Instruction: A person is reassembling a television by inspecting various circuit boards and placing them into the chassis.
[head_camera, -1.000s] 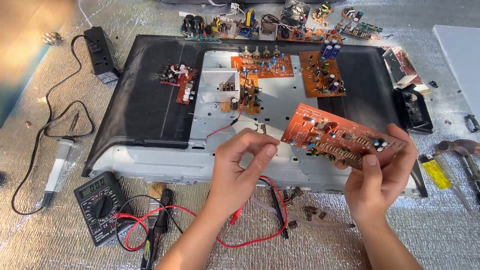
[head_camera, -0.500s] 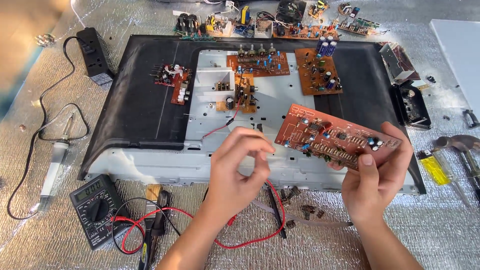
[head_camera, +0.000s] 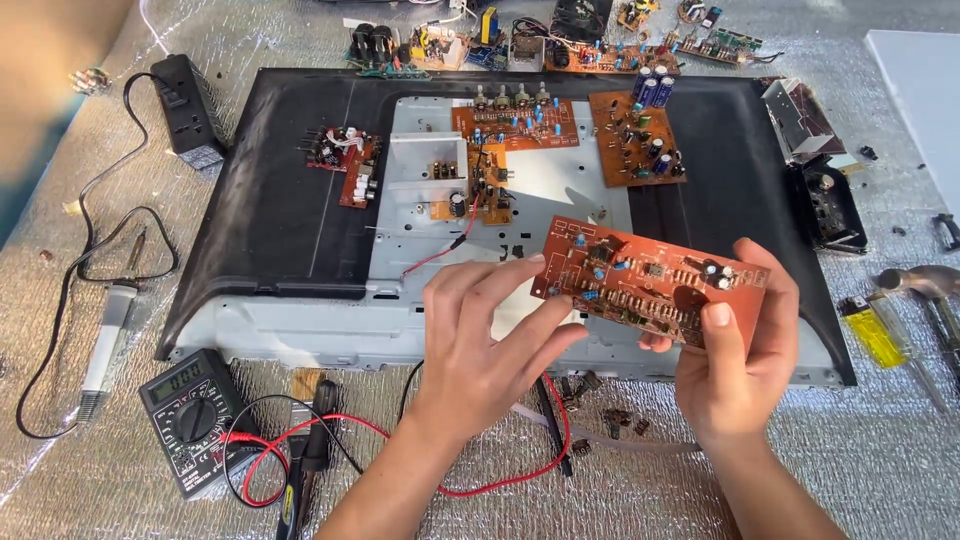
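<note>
My right hand (head_camera: 735, 345) grips a long orange circuit board (head_camera: 640, 278) by its right end, thumb on top, and holds it tilted above the lower edge of a black flat-screen chassis (head_camera: 280, 215). My left hand (head_camera: 490, 335) touches the board's left end with its fingertips spread. The board carries small blue and black components.
Other orange boards (head_camera: 630, 135) lie on the chassis's grey metal plate (head_camera: 545, 195). A multimeter (head_camera: 190, 415) with red and black leads sits at the lower left, beside a soldering iron (head_camera: 105, 335). A power adapter (head_camera: 185, 90) lies upper left, a yellow lighter (head_camera: 872, 330) and tools at right.
My left hand's fingers have spread and reached onto the board's left end. The board has stayed in my right hand, and the view has shifted slightly.
</note>
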